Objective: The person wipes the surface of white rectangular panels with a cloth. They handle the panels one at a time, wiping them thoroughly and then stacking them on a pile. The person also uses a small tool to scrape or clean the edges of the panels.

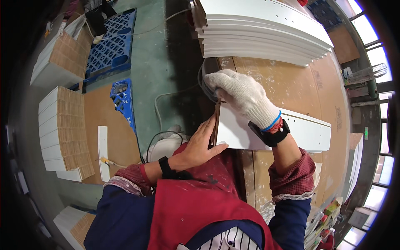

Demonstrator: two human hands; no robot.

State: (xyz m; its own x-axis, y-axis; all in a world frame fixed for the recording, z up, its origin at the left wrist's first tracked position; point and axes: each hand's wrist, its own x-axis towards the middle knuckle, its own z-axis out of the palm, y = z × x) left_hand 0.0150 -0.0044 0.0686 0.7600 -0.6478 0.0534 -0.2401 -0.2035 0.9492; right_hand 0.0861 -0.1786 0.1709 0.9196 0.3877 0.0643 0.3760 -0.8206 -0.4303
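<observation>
At far left, a stack of white-faced boards with layered brown edges stands beside a flat brown sheet. A narrow white strip lies on that sheet. Beyond it sits a blue plastic lattice pallet. A thin grey hose crosses the green floor toward the table.

The bare left hand is unclenched: fingers extended along the left end of a long, flat white panel, thumb at its near corner. The panel lies on a brown-covered worktable, directly before the wearer.

The right hand in a white knitted glove is at the panel's far left corner, fingers curled; whether it grips anything cannot be determined. Its forearm crosses above the panel, hiding part of it. A tall stack of white panels occupies the table's far side, restricting space beyond the glove.
</observation>
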